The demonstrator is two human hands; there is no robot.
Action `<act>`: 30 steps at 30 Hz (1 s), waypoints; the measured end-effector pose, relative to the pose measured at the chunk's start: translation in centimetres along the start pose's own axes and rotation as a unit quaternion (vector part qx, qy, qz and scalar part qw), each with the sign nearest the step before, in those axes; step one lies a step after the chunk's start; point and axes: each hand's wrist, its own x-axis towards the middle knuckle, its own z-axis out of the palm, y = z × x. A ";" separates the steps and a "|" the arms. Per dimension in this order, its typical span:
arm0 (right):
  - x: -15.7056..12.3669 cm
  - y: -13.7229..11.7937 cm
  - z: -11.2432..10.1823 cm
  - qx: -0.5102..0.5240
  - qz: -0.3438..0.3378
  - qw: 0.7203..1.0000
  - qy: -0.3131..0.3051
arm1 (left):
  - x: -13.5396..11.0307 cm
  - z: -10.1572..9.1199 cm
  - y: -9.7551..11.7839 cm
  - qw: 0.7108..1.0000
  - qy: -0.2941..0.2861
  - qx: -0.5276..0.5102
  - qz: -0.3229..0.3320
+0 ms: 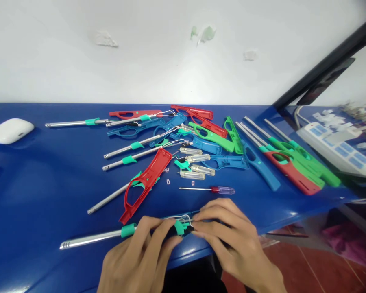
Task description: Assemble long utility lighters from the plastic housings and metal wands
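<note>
Near the table's front edge lies an unfinished utility lighter (91,239), its metal tube pointing left. My left hand (140,254) is closed around the middle of it, beside the green collar (128,230). A green trigger (179,228) and thin white wires show between both hands. My right hand (234,240) pinches the wired end with its fingertips, over a blue handle half that is mostly hidden. Just beyond my hands lie a red handle half (152,171) and a screwdriver (222,190) with a red and purple grip.
Clear fuel tanks (192,175), tiny pale clips (168,182), more tubes (123,149) and coloured handle halves (213,137) lie mid-table. Several assembled lighters (293,171) lie to the right, near a white power strip (338,148). A white case (10,131) sits at far left.
</note>
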 end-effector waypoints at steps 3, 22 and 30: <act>0.1 -0.3 0.0 -0.044 -0.019 0.999 -0.001 | -0.3 0.0 -0.1 0.999 -0.017 -0.027 -0.011; -1.6 -0.8 1.0 -0.147 -0.001 0.989 0.030 | -1.5 0.8 -0.4 0.994 -0.032 -0.085 -0.056; -2.1 -0.3 1.2 -0.132 0.000 0.991 0.020 | -1.1 1.2 0.2 0.987 0.030 -0.122 -0.098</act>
